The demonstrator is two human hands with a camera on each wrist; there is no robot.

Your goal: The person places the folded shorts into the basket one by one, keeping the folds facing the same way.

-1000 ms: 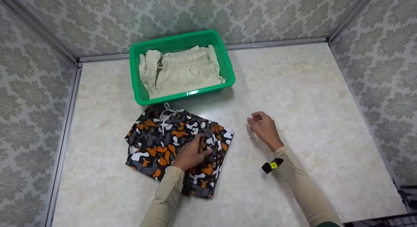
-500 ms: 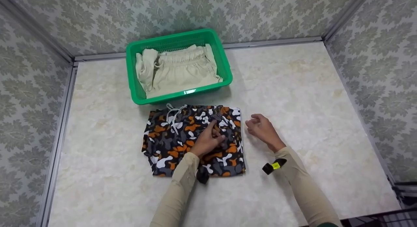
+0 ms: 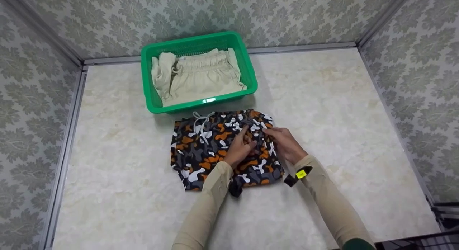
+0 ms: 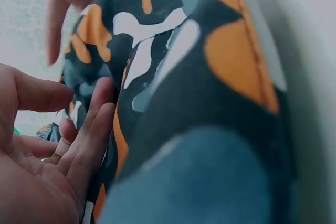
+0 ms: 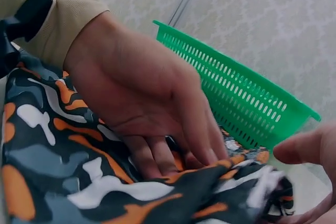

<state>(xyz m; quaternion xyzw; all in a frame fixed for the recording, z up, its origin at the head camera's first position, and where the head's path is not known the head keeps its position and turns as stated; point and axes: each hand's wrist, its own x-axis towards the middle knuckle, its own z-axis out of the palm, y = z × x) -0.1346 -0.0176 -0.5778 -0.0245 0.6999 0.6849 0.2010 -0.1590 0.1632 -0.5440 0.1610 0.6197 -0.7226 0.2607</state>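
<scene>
Camouflage-print shorts (image 3: 195,156) in black, orange, grey and white lie folded on the table, their white drawstring (image 3: 202,126) at the waistband. My left hand (image 3: 238,149) rests on top of them with the index finger extended. Its thumb stands apart from the fingers, which touch the cloth in the left wrist view. At the right edge of the shorts is my right hand (image 3: 288,146). The right wrist view has its thumb (image 5: 296,148) off the cloth while other fingers reach low beside the raised, blurred edge; part of these fingers is hidden.
Behind the shorts stands a green plastic basket (image 3: 147,95) holding folded cream garments (image 3: 204,78). Patterned walls (image 3: 287,17) enclose the table (image 3: 118,192) at the back and both sides. A dark rack (image 3: 423,241) shows at the lower right corner.
The shorts have turned straighter and slid right under my left hand. My right hand, earlier beside them, now meets their right edge. The basket stays in place.
</scene>
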